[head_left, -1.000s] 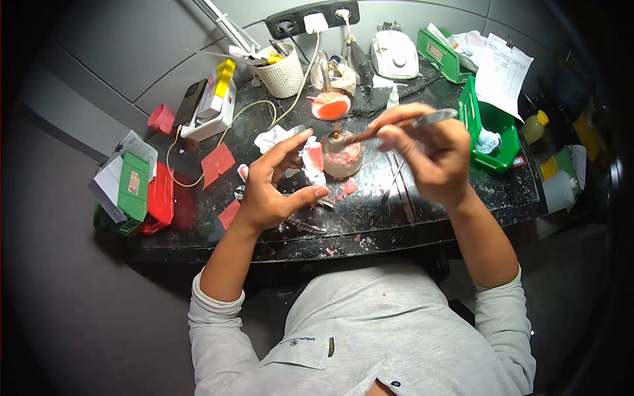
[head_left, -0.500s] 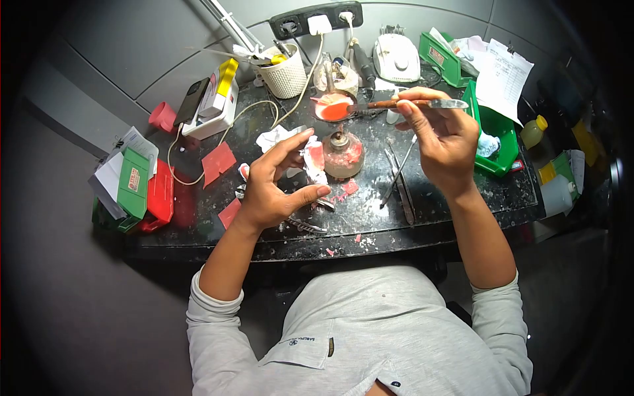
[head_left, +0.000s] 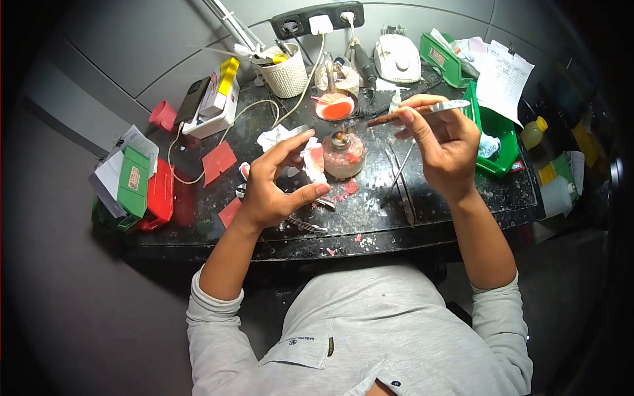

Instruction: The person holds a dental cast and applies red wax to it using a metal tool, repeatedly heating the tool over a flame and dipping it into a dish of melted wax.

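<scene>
My left hand (head_left: 269, 181) grips a white plaster dental cast (head_left: 316, 164) with pink wax on it between thumb and fingers. A wax knife with a brown wooden handle (head_left: 384, 119) is pinched in my right hand (head_left: 450, 148). Its working end points left, near the wick of a glass spirit lamp (head_left: 345, 158); that tip is blurred. Behind the lamp, a round dish (head_left: 335, 107) holds melted red wax, with a pink piece at its edge. Pink wax sheets (head_left: 218, 163) lie left of my left hand.
Slim metal tools (head_left: 401, 181) lie right of the lamp. Wax scraps (head_left: 350, 188) dot the black bench. Green bins (head_left: 492, 135) stand at right, a green and a red bin (head_left: 158, 195) at left. A pen cup (head_left: 284, 76) and a white device (head_left: 397, 58) are behind.
My right hand has drawn the wax knife away from the dish of red wax, down towards the lamp's wick. My left hand and the cast stay almost still.
</scene>
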`<state>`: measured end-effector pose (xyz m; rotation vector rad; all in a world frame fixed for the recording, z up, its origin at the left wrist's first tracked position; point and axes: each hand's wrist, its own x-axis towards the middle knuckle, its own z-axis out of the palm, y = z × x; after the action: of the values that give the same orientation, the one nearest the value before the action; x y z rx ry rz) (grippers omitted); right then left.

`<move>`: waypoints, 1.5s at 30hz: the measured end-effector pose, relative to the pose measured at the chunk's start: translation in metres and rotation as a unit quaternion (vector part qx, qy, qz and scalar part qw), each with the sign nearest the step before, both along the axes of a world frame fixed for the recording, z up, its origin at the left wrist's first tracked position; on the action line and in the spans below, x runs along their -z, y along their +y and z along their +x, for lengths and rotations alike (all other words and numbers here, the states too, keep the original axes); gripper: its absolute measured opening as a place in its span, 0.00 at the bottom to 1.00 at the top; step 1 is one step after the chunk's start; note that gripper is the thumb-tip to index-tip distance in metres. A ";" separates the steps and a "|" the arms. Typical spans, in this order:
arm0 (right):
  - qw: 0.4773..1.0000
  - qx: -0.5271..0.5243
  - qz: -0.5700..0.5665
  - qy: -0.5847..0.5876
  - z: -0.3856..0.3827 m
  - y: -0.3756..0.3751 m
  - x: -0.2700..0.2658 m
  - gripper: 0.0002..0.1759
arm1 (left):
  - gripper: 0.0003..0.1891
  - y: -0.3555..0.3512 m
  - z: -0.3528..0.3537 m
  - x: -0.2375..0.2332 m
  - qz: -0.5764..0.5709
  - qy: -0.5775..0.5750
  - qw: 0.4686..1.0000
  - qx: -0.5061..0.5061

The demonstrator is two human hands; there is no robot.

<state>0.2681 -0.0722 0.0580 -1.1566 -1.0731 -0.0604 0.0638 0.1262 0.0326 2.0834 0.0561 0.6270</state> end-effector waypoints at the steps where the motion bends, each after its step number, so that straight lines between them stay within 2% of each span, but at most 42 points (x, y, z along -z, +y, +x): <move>1: 1.000 -0.002 0.006 0.008 0.000 0.000 0.000 0.04 | 0.44 -0.001 0.000 -0.001 -0.001 0.000 1.000 0.000; 10: 1.000 -0.011 0.006 -0.012 0.002 0.001 0.002 0.05 | 0.44 0.000 -0.001 0.000 0.003 0.006 1.000 -0.002; 12: 1.000 -0.013 0.006 -0.011 0.000 0.001 0.002 0.05 | 0.44 -0.001 0.000 -0.002 0.035 -0.001 0.999 -0.008; 15: 0.999 -0.026 0.026 -0.008 -0.003 0.002 0.000 0.05 | 0.44 0.000 -0.001 -0.002 0.042 0.002 0.999 -0.012; 17: 0.997 0.003 0.077 -0.007 -0.003 0.005 -0.001 0.05 | 0.44 0.000 0.000 -0.001 0.040 0.001 0.999 -0.014; 21: 1.000 0.017 0.001 -0.013 0.005 0.008 0.002 0.07 | 0.44 -0.001 -0.001 -0.002 0.041 0.010 0.999 -0.016; 26: 0.999 0.009 0.032 0.009 0.005 0.011 0.003 0.07 | 0.43 -0.001 -0.001 -0.002 0.048 0.001 0.999 -0.015; 28: 0.996 -0.032 0.068 0.056 0.006 0.007 0.002 0.08 | 0.43 -0.001 -0.001 -0.002 0.040 -0.001 0.999 -0.018; 34: 0.998 -0.034 0.032 0.037 0.003 0.006 0.004 0.06 | 0.43 0.000 0.000 -0.001 0.045 0.009 0.999 -0.017; 36: 0.999 -0.031 0.020 0.023 0.003 0.006 0.004 0.06 | 0.42 0.002 0.004 0.002 0.088 -0.060 0.994 -0.025; 40: 0.999 -0.033 0.031 0.024 0.003 0.006 0.005 0.06 | 0.42 0.001 0.004 0.002 0.087 -0.066 0.994 -0.026; 45: 0.996 -0.086 0.000 -0.028 -0.004 0.001 0.002 0.05 | 0.42 0.000 0.004 0.002 0.084 -0.060 0.994 -0.026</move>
<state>0.2638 -0.0716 0.0555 -1.0641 -1.2178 0.0426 0.0682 0.1267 0.0301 2.2074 -0.0110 0.8127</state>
